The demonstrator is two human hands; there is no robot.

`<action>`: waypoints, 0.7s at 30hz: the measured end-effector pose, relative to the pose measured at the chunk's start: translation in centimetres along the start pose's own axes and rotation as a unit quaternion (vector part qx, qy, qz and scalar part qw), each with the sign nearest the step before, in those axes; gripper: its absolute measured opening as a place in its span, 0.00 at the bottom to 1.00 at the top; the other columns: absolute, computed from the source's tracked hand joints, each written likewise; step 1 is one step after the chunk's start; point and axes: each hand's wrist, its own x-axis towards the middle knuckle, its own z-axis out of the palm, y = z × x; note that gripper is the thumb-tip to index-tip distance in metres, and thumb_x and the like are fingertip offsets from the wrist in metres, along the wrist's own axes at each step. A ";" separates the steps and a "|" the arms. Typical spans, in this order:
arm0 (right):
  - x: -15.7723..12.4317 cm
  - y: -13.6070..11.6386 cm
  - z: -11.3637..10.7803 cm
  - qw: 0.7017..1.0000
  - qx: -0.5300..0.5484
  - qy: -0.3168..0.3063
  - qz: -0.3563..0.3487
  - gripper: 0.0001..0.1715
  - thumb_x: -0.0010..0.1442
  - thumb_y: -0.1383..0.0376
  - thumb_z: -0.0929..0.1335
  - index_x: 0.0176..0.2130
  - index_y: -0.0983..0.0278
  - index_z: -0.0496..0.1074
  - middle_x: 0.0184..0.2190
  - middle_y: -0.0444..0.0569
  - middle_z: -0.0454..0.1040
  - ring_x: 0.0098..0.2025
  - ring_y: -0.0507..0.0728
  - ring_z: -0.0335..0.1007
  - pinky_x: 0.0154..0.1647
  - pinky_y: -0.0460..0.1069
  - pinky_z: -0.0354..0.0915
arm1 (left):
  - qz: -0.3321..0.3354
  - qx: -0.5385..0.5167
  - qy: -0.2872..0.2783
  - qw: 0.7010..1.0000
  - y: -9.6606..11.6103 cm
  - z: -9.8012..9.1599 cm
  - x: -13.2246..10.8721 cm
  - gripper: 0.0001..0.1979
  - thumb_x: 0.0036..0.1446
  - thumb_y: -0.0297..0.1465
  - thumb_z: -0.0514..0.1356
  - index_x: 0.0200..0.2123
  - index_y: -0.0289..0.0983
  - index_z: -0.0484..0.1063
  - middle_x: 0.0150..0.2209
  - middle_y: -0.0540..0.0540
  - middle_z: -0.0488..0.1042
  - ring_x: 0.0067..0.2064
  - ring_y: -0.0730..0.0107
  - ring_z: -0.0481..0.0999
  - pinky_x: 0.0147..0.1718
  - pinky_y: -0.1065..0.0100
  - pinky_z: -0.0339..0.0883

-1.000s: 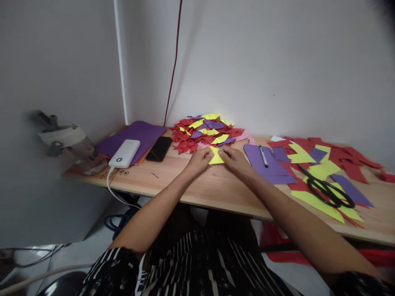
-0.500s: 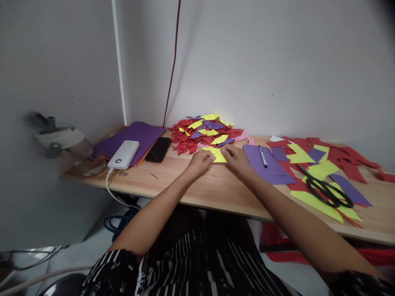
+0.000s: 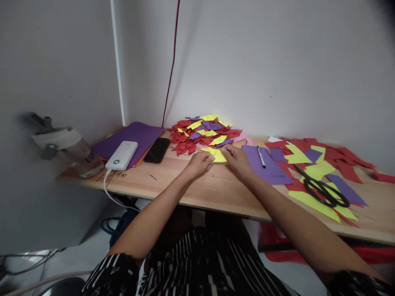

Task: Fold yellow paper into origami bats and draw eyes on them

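Black top: is bearing broken white stripes, thin to broad. Left sleeve: is carrying matching bars, leaving the forearm bare. Right sleeve: is showing black, pale-marked cloth. Legwear: is appearing dark.

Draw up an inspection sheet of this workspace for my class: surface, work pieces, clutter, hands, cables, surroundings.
Surface: wooden table, handwriting near its left end.
Work pieces: yellow paper in hand; pile of folded red, yellow and purple pieces behind it.
Clutter: scissors on cut paper at right; pen on purple sheet; phone; white device on stacked sheets.
Hands: left hand and right hand pinch the yellow paper.
Cables: white cable from the white device over the front edge; dark red cable along the wall.
Surroundings: plain wall; clear container at left; other people, nothing seen.
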 end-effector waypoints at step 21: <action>0.0 0.3 1.4 0.994 0.004 -0.107 -0.029 0.19 0.63 0.54 0.59 0.25 0.61 0.55 0.23 0.43 0.59 0.28 0.53 0.57 0.28 0.47 0.53 | 0.001 0.034 0.068 0.997 -0.8 0.5 0.9 0.13 0.60 0.34 0.49 0.24 0.37 0.57 0.24 0.53 0.61 0.28 0.73 0.62 0.27 0.72 0.52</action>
